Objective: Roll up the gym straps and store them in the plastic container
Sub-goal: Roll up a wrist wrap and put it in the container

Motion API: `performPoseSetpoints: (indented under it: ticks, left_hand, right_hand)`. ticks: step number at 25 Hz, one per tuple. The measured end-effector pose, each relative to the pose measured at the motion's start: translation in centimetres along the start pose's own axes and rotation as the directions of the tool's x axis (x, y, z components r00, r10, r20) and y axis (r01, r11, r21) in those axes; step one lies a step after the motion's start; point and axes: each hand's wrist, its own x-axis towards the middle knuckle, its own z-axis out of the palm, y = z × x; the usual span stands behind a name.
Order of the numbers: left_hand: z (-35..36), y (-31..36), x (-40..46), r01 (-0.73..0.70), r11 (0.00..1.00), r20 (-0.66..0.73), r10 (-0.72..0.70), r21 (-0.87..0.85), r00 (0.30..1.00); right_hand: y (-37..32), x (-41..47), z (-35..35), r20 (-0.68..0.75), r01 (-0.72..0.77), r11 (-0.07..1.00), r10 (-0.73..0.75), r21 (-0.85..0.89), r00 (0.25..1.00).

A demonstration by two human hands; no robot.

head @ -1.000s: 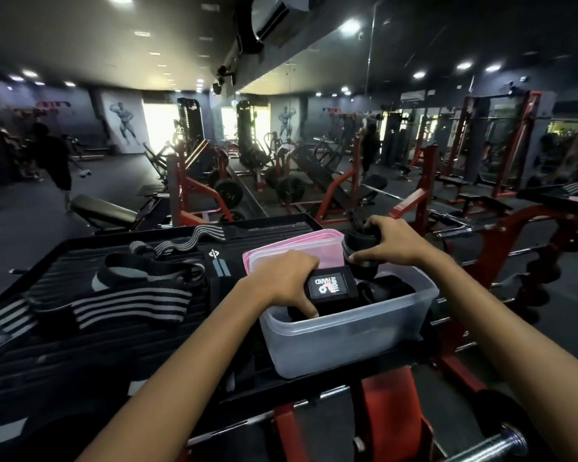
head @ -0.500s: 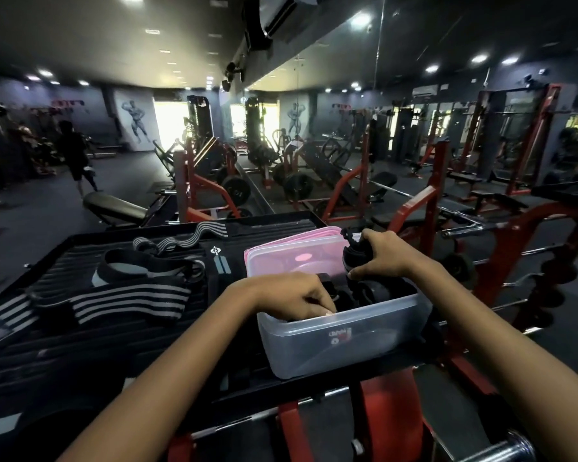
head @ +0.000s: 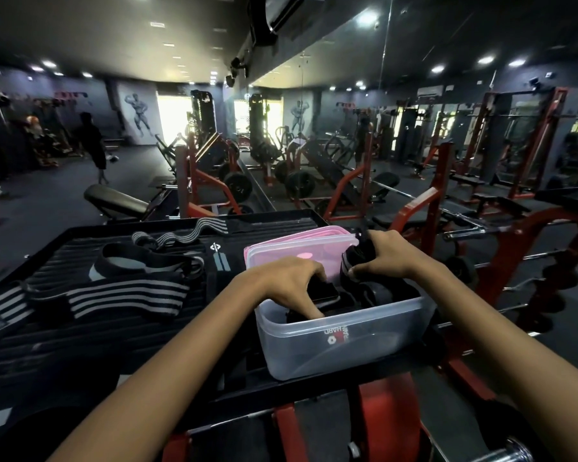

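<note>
— Anything readable here?

— One label. It shows through the near wall of the clear plastic container (head: 344, 348), on something inside, and it reads mirrored: two short rows of white capitals with a red mark between them. The top row looks like "HARD", the lower like "TRAIN"; the last letters are unclear.

— Anything else?

— A small white logo mark with two pale bars below it, on a black strap (head: 218, 253) lying on the ribbed black tray (head: 80, 331). No letters legible there.
</note>
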Motion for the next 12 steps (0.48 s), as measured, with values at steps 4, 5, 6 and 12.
performPoseSetpoints:
  ticks: [4, 5, 6, 12]
  left_hand:
    - [0.6, 0.8, 0.5, 0.016, 0.994, 0.083, -0.025, 0.109, 0.996]
    - [0.8, 1.0, 0.7, 0.038, 0.989, 0.087, -0.050, 0.143, 0.995]
    - [1.1, 1.1, 0.9, 0.047, 0.987, 0.069, -0.058, 0.156, 0.996]
    - [2.0, 1.6, 1.2, -0.089, 0.955, -0.303, 0.178, 0.283, 0.936]
  right_hand:
    - [-0.1, 0.0, -0.1, -0.018, 0.004, 1.000, -0.004, 0.020, 1.000]
    - [-0.1, -0.1, -0.1, -0.022, 0.008, 1.000, -0.007, 0.029, 1.000]
    - [-0.1, -0.2, -0.1, -0.031, 0.012, 0.999, -0.010, 0.046, 0.999]
    - [-0.3, -0.2, -0.4, -0.049, 0.039, 0.994, -0.034, 0.097, 0.998]
